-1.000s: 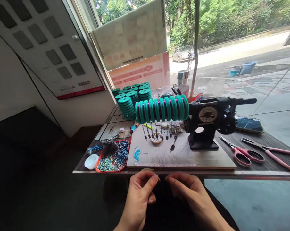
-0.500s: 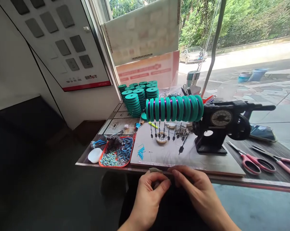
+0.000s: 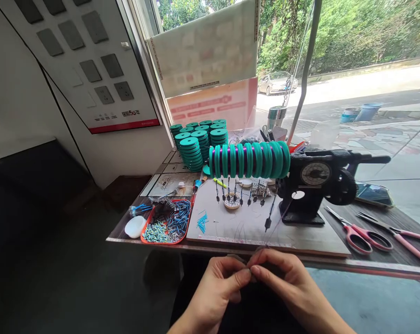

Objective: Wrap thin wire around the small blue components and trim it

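My left hand (image 3: 227, 283) and my right hand (image 3: 282, 273) meet fingertip to fingertip just below the table's front edge. Both are closed in a pinch. A thin dark line (image 3: 281, 217) runs from my right fingertips up toward the black winding device (image 3: 316, 174). Whatever lies between my left thumb and finger is too small to make out. Over the board, a row of green foam spools (image 3: 249, 160) sits on the device's shaft. Small dark pieces (image 3: 241, 199) dangle on lines beneath them, and a larger dark piece (image 3: 268, 224) hangs nearer to me.
An orange tray (image 3: 168, 239) of small springs and tubes lies on the left beside a white lid (image 3: 134, 226). Light-blue tubes (image 3: 202, 223) and a bowl of beads (image 3: 231, 202) are on the board (image 3: 237, 229). Scissors (image 3: 358, 236) and pliers (image 3: 399, 232) lie right. Stacked spools (image 3: 190, 155) stand behind.
My hands have come together, the right moving left until the fingertips meet. A thin line now shows rising from my right fingers. The larger hanging piece has shifted right, and the view has moved slightly.
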A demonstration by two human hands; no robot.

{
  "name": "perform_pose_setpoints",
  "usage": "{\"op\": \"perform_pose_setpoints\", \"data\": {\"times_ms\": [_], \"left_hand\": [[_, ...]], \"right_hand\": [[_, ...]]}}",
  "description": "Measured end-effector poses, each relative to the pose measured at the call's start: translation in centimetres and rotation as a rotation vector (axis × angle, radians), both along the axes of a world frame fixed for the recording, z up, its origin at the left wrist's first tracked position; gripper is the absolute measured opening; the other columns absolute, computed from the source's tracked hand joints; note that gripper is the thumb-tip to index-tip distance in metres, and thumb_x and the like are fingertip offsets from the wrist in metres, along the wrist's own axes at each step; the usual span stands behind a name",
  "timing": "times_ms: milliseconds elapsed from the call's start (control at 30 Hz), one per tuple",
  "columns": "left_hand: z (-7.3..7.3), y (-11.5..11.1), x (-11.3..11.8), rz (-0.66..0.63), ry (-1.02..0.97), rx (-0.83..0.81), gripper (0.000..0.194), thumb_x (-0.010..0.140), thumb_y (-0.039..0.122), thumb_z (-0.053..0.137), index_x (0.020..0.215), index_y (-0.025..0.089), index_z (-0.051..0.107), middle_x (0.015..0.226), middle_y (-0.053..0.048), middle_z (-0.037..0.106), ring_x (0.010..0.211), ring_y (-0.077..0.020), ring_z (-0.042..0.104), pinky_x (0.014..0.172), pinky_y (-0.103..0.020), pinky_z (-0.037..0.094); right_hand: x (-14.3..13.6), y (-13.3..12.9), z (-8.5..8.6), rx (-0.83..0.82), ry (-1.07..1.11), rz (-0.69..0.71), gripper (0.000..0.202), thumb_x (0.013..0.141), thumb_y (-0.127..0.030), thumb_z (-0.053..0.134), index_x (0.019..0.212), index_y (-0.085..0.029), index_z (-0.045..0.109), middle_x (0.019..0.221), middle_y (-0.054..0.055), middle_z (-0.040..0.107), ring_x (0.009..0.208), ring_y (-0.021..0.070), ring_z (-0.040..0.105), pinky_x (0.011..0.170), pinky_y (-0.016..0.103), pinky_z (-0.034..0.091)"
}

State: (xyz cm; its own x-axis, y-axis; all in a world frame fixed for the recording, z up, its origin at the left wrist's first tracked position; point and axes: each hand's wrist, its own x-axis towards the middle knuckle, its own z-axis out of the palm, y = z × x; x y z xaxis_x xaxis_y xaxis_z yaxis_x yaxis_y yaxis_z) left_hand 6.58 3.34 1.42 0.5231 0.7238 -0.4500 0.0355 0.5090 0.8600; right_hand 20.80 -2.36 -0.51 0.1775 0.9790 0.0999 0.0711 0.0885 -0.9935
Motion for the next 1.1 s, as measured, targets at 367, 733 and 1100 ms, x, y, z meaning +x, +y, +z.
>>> {"op": "perform_pose_setpoints", "data": {"times_ms": [367, 733, 1100], "left_hand": [[0.3, -0.3, -0.2, -0.009, 0.085, 0.111, 0.037, 0.054, 0.049, 0.077, 0.066, 0.015, 0.067, 0.065, 0.002, 0.052, 0.060, -0.0102, 0.039, 0.053, -0.022, 0.029], [-0.6, -0.6, -0.3, 0.036, -0.040, 0.074, 0.028, 0.057, 0.039, 0.078, 0.066, 0.015, 0.068, 0.063, 0.002, 0.052, 0.057, -0.0088, 0.039, 0.052, -0.021, 0.028], [-1.0, -0.8, 0.1, 0.061, -0.162, 0.024, 0.020, 0.059, 0.034, 0.077, 0.062, 0.014, 0.071, 0.056, 0.002, 0.052, 0.049, -0.0053, 0.034, 0.047, -0.019, 0.023]], "right_hand": [[-0.1, -0.1, 0.2, -0.046, 0.032, -0.004, 0.027, 0.078, -0.042, 0.059, 0.067, -0.018, 0.060, 0.064, -0.001, 0.058, 0.064, 0.0134, 0.051, 0.060, 0.023, 0.037], [-0.7, -0.2, -0.3, -0.083, 0.175, -0.013, 0.030, 0.077, -0.045, 0.061, 0.064, -0.017, 0.058, 0.059, -0.003, 0.048, 0.058, 0.0114, 0.042, 0.055, 0.023, 0.032], [-0.9, -0.3, -0.7, -0.092, 0.301, -0.021, 0.025, 0.075, -0.041, 0.065, 0.067, -0.018, 0.062, 0.056, -0.005, 0.045, 0.056, 0.0094, 0.039, 0.055, 0.022, 0.033]]}}
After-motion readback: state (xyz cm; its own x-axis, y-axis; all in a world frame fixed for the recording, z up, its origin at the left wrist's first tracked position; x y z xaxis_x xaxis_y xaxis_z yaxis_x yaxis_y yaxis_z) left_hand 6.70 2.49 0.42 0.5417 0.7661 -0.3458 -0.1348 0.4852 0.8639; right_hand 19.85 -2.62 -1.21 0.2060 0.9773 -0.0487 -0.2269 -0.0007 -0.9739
